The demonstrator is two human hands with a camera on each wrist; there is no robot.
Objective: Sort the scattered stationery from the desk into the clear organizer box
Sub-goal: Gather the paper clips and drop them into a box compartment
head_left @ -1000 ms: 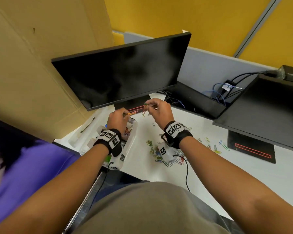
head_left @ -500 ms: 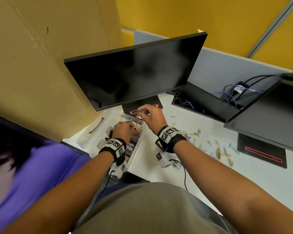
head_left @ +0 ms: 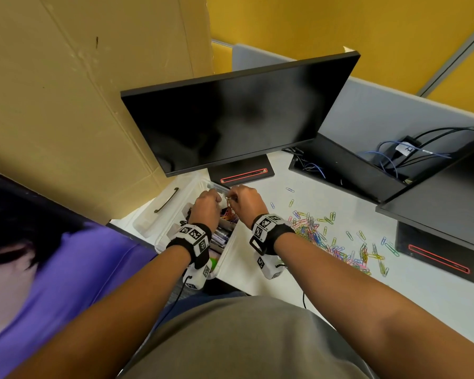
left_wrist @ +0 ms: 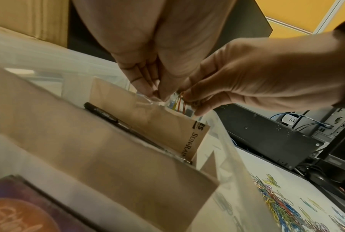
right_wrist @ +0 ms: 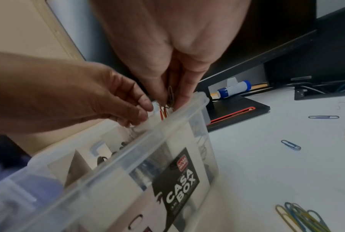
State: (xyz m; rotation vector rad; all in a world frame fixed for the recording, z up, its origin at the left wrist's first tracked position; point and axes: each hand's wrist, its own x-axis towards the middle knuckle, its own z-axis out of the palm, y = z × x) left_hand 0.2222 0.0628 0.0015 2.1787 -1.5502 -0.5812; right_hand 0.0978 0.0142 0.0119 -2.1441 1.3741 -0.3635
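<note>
Clear plastic organizer box (head_left: 231, 239) sits at the worktop (head_left: 326, 274) edge below me, pens and cardboard dividers (left_wrist: 100, 141) inside. My left hand (head_left: 205, 206) pinches a small transparent bag at the box's far compartment; my right hand (head_left: 245, 202) pinches paper clips (right_wrist: 168, 100) over it. Loose paper clips (head_left: 320, 236) litter the worktop rightward. Only the right wrist view shows a blue-capped tube (right_wrist: 234, 87) behind the monitor (head_left: 238, 116) stand.

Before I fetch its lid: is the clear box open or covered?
Open: both hands reach into the box past its bare rim.
</note>
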